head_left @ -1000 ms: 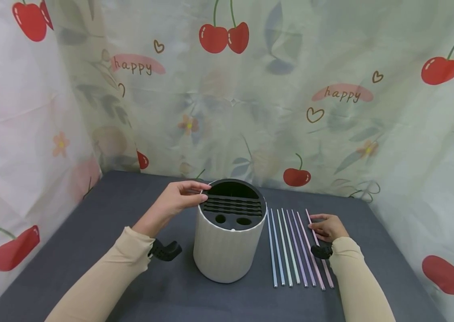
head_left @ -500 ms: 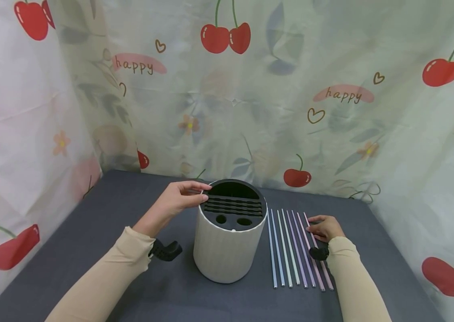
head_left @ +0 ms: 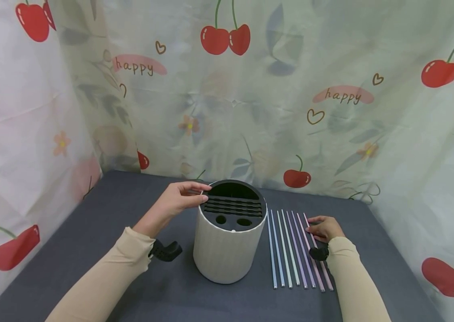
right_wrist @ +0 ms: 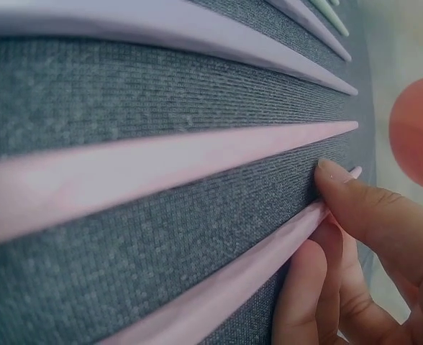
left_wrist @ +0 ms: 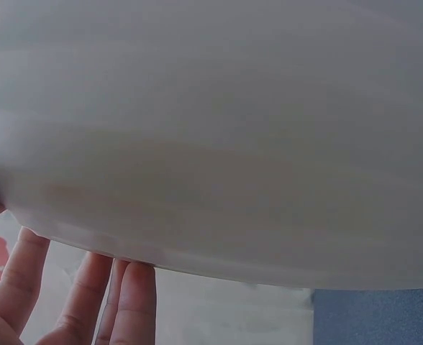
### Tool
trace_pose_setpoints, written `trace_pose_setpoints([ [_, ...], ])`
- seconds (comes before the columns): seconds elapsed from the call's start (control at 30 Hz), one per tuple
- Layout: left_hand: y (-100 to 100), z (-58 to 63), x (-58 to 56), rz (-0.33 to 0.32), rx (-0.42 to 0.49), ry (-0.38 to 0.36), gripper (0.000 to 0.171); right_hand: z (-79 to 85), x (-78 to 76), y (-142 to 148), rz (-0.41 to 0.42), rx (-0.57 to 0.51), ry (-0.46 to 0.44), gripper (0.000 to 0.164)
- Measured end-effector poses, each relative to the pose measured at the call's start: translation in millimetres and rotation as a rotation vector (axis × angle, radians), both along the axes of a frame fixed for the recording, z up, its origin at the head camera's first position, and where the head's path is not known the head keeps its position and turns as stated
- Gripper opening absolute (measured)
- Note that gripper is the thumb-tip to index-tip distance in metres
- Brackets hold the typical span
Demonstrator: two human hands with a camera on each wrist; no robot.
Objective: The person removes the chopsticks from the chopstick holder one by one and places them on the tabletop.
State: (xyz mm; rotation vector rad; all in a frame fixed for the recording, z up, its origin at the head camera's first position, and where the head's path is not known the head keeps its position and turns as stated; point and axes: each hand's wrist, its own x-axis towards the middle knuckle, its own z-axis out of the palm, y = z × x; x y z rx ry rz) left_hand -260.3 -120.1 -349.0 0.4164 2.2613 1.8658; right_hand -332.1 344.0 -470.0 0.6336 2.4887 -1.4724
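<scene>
A white round holder (head_left: 227, 255) with a black slotted insert (head_left: 232, 208) stands upright mid-table. My left hand (head_left: 176, 197) holds its upper left rim by thumb and fingertips; the left wrist view shows the fingers (left_wrist: 136, 302) against the wall's edge. To the right, several pastel chopsticks (head_left: 291, 250) lie side by side, running away from me in blue, pale green, purple and pink. My right hand (head_left: 326, 228) pinches the rightmost pink chopstick (right_wrist: 233, 284) near its far end. That chopstick still lies along the cloth. Another pink chopstick (right_wrist: 161, 162) lies beside it, untouched.
The insert has a wide opening at the back, wavy slots across the middle and two round holes in front. A dark grey cloth (head_left: 162, 299) covers the table. Cherry-print curtains (head_left: 227, 116) hang behind and at both sides.
My right hand has shifted slightly left, and the far end of the rightmost pink chopstick has moved left with it. My left hand and the holder have stayed in place.
</scene>
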Motion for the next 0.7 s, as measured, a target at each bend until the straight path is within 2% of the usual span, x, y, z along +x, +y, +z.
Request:
trace_pose_setpoints([
  [0.27,0,-0.1,-0.2,-0.002,-0.003,0.0,0.039,2.1,0.7,-1,-0.026,-0.025,-0.013,0.045],
  [0.4,0,0.3,-0.7,-0.008,-0.001,0.002,0.041,9.5,4.8,3,-0.008,-0.085,-0.015,0.045],
  [0.57,0,1.0,-1.4,-0.007,-0.016,0.005,0.04,31.8,6.0,6,0.016,-0.205,-0.006,0.049],
  [0.7,0,4.0,-1.9,-0.015,-0.04,0.003,0.037,62.1,0.6,-2,0.066,-0.263,0.054,0.059],
])
